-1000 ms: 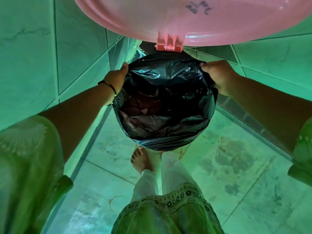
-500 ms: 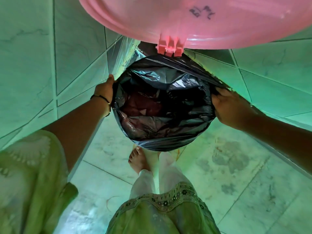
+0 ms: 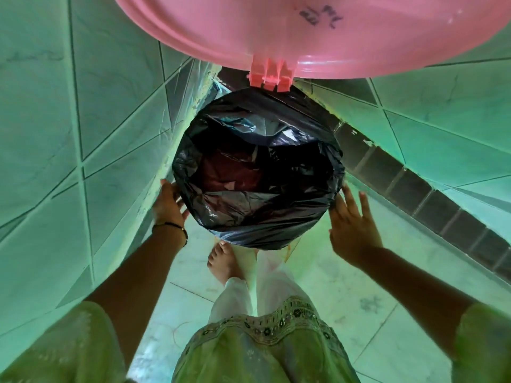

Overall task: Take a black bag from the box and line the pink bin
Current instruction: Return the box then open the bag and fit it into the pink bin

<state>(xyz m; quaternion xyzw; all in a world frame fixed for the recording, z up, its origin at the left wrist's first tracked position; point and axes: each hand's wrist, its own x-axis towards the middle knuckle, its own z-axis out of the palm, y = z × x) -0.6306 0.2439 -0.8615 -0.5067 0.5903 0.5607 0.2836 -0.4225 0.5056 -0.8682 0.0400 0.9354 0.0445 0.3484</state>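
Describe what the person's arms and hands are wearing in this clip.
Both forearms are bare. The left hand has a thin dark bracelet at the wrist; the right hand shows no jewellery. Short, light green sleeves cover both upper arms.

Tiled walls (image 3: pixel 83 120), tiled floor (image 3: pixel 345 286)

Pale tiled floor (image 3: pixel 345 305); bag-lined pink bin (image 3: pixel 260 239) stands on it in corner, bare foot (image 3: pixel 222 261) beside.

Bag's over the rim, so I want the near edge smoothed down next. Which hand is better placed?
Left, marginally. The left hand already touches the black bag at the rim; the right hand is open beside it.
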